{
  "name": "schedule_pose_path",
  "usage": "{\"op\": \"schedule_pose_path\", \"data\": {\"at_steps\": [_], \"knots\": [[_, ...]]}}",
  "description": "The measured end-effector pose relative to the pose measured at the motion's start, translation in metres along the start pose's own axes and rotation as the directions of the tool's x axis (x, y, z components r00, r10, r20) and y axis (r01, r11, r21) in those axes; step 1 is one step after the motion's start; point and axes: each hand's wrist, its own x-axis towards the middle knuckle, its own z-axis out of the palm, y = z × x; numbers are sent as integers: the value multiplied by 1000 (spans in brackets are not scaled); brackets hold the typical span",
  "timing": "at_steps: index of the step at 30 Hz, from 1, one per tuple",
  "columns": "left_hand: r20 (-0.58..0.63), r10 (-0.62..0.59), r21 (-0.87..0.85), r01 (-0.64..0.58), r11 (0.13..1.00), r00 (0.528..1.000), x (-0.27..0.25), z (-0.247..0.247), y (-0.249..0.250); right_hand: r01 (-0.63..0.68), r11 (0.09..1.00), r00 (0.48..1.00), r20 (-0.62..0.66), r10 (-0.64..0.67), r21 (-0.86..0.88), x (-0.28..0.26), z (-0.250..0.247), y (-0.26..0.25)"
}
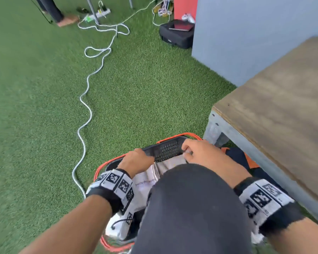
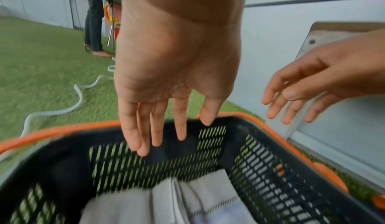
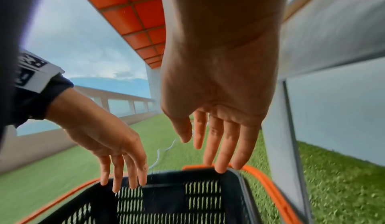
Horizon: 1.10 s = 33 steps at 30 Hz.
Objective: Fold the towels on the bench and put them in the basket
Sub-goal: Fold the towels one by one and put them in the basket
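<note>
**Black basket holds the folded towels, our hands spread above it**

Black mesh with an orange rim: the basket [image 1: 168, 150] sat on the grass [image 1: 44, 107] just beside the bench [image 1: 275, 99], whose wooden top showed only in our head view. That view also caught our knee [image 1: 191, 208] covering much of the basket, a white cable [image 1: 86, 114] snaking across the grass, and a black bag [image 1: 176, 36] by the wall. From there our fingers looked bent, and we could not tell their reach.

Our wrist views settled it. Our left hand [image 2: 177, 79] hung over the basket with fingers [image 2: 156, 128] straight and holding nothing. Folded pale towels [image 2: 187, 199] lay inside, below it. Our right hand [image 3: 218, 104] was likewise spread, empty, its fingertips [image 3: 220, 166] at the far rim; whether they touched it we could not tell. The right wrist view alone showed an orange roof [image 3: 129, 13] overhead.
</note>
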Motion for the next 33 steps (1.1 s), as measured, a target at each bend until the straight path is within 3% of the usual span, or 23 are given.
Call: {"op": "schedule_pose_path", "data": {"at_steps": [4,7,11,15,20,25,30,33], "knots": [[-56,198,-66,-201,977,979,-33,-64,32,-2,997,978,-207,17,73,-55,-52,-10],[-134,330,4,-332,943,935,-74,-110,76,14,996,940,-342,18,89,-101,-91,-19],[-205,512,94,-504,859,834,-137,-141,150,15,994,882,-469,39,111,-173,-135,-26],[-206,669,164,-649,743,714,-198,-133,234,-27,990,836,-540,99,140,-251,-165,-11],[-118,830,216,-802,557,545,-276,-74,340,-203,955,710,-639,296,218,-342,-171,47],[53,922,198,-909,367,384,-335,19,422,-400,837,562,-621,546,373,-431,-136,120],[317,916,241,-955,171,244,-387,117,466,-556,637,360,-536,763,534,-518,-79,179],[460,872,179,-980,92,166,-407,174,479,-685,475,189,-495,848,553,-560,-43,206]]}}
